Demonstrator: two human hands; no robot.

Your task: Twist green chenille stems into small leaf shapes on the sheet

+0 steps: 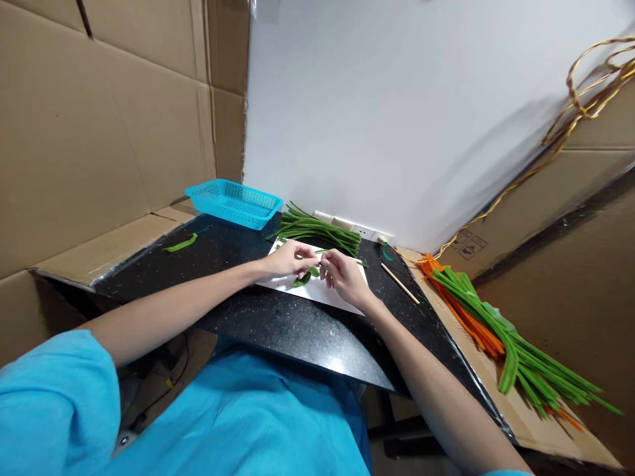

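Observation:
My left hand point(292, 259) and my right hand point(343, 272) meet over a white board point(332, 303), their fingertips pinched close together. Between them is a green chenille stem point(315, 271), mostly covered by the fingers. A looped, leaf-like green piece point(301, 280) shows just below my left fingers; whether it is joined to the held stem, I cannot tell. Behind the board lies a bundle of dark green chenille stems point(322, 231), its near end close to my right hand.
A blue plastic basket point(233, 205) stands at the back left of the black tabletop point(278, 330), with a bright green strip point(182, 244) before it. A thin wooden stick point(399, 283) lies right. Orange strips point(476, 324) and green strips point(530, 350) rest on cardboard. Twisted yellow wire point(516, 175) hangs beyond.

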